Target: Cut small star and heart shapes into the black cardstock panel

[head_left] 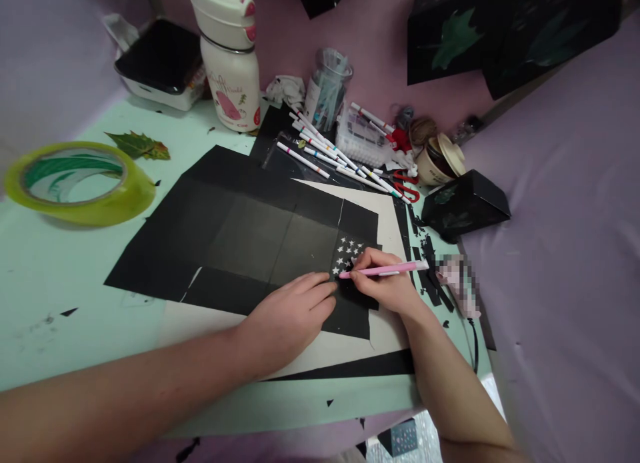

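right hand [385, 291]: grips pen [395, 268] | left hand [287, 323]: flat over card [250, 240] edge | tape [103, 208]: well apart

Pink pen [387, 270] aslant, tip by white stars [349, 250] (tiny) on creased black card [245, 240]

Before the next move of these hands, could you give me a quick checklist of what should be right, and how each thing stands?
1. Pen gripped: ok, the right hand holds it between thumb and fingers.
2. Card steadied: ok, the left hand rests on it.
3. Pen tip touching the card: cannot tell, the contact is too small to make out.
4. All stars in sight: cannot tell, the right hand may cover some.
5. Tape off the card: ok, it lies apart, to the left.
6. Scraps tidied: not ok, black bits lie right of the card.
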The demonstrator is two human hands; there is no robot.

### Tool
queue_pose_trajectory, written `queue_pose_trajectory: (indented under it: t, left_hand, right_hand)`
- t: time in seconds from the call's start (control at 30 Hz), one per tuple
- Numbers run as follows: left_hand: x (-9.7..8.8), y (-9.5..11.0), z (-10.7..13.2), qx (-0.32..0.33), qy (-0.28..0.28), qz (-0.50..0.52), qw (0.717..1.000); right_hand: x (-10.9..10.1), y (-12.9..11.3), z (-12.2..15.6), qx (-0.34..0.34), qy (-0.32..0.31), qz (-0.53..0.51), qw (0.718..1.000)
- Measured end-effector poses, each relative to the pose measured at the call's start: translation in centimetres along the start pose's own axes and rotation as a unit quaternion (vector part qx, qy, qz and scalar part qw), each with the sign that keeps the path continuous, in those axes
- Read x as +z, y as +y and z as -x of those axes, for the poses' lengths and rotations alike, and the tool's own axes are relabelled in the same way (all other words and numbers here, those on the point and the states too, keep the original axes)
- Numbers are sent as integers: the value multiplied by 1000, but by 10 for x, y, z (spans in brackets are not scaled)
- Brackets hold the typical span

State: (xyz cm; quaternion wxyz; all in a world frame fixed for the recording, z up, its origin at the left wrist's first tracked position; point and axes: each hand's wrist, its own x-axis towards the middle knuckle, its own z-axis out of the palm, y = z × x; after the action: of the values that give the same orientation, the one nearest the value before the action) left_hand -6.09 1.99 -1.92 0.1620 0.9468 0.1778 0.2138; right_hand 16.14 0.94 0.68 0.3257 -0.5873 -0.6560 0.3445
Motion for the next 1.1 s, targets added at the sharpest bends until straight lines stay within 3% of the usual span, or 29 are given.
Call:
queue_pose_trajectory:
  t: [0.23, 0.67, 1.1]
  left_hand:
    - [0, 0, 0, 0, 2, 12, 1000]
    - [-7, 3, -4, -5, -15, -8, 1000]
    - [-6, 3, -3, -4, -17, -14, 1000]
  right_hand:
    - [6, -2, 13, 19, 33, 17, 999]
    - [4, 14, 17, -36, 12, 17, 999]
    - [3, 10, 16, -19, 11, -14, 1000]
